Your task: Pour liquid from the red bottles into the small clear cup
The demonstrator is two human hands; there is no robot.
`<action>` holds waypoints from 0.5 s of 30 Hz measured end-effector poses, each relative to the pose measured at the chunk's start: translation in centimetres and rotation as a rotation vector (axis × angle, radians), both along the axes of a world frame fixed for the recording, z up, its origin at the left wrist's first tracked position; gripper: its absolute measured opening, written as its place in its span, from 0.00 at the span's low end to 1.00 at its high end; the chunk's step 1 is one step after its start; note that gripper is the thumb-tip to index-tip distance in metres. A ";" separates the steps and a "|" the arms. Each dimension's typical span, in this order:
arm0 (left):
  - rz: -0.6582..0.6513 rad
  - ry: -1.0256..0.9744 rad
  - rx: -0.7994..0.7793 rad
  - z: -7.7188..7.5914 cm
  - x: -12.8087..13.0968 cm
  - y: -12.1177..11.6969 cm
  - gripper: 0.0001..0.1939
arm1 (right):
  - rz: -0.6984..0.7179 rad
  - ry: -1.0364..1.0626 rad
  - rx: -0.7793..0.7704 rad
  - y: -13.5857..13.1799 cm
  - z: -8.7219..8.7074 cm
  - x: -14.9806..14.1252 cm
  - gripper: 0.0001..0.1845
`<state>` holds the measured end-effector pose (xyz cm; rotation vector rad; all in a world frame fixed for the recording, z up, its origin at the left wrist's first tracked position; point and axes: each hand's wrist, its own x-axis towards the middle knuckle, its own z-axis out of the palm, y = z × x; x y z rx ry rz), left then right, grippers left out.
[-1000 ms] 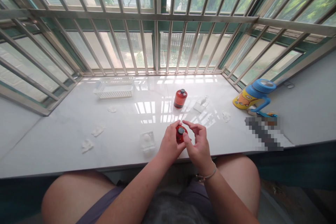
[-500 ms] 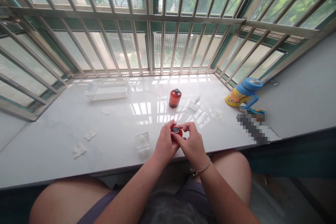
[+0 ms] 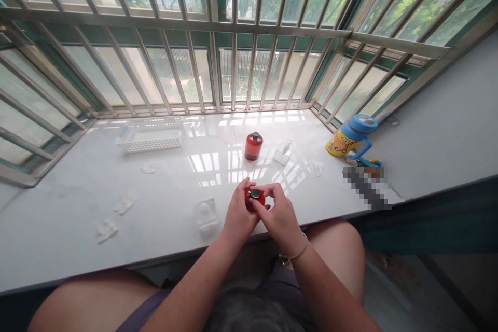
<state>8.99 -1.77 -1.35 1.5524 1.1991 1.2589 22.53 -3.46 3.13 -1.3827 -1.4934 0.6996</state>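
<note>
A small red bottle (image 3: 257, 202) with a black cap (image 3: 254, 194) is between my hands at the front of the white counter. My left hand (image 3: 240, 210) wraps round the bottle's left side. On the right, my right hand (image 3: 278, 211) has its thumb and fingers at the black cap and the bottle's shoulder. Much of the bottle's body is hidden by my fingers. Beyond my hands stands another red bottle (image 3: 253, 148), upright and black-capped. To its right is a clear bottle (image 3: 284, 152) with what looks like a pump top.
A white perforated basket (image 3: 151, 140) lies at the back left. Crumpled tissues (image 3: 124, 204) are scattered about. A clear container (image 3: 206, 215) sits left of my hands. At right stands a blue and yellow mug (image 3: 350, 135), near a blurred patch. Metal bars (image 3: 252, 72) line the window.
The whole view has shifted slightly, so the counter's things appear further left. Both hands stay on the red bottle, with the right fingers still at its cap.
</note>
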 end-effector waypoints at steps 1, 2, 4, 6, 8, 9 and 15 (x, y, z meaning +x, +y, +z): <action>0.004 0.002 0.003 0.0 0.0 0.0 0.45 | -0.008 0.008 -0.012 0.1 0.0 0.0 0.13; 0.010 0.008 0.010 0.0 0.0 0.0 0.45 | -0.012 0.016 -0.017 0.1 -0.1 -0.1 0.14; 0.020 0.023 0.029 0.0 0.0 0.0 0.43 | -0.016 0.023 -0.009 0.3 -0.2 -0.2 0.15; 0.025 0.030 0.040 -0.2 0.0 0.0 0.42 | -0.023 0.025 0.005 0.4 -0.2 -0.3 0.15; 0.024 0.032 0.046 -0.4 0.1 0.0 0.42 | -0.032 0.029 0.008 0.4 -0.3 -0.5 0.16; 0.024 0.034 0.049 -0.5 0.1 0.0 0.42 | -0.037 0.033 0.010 0.3 -0.4 -0.5 0.16; -0.058 0.165 0.111 -0.3 -0.9 0.0 0.48 | -0.034 -0.064 0.129 -0.1 -1.3 -0.4 0.16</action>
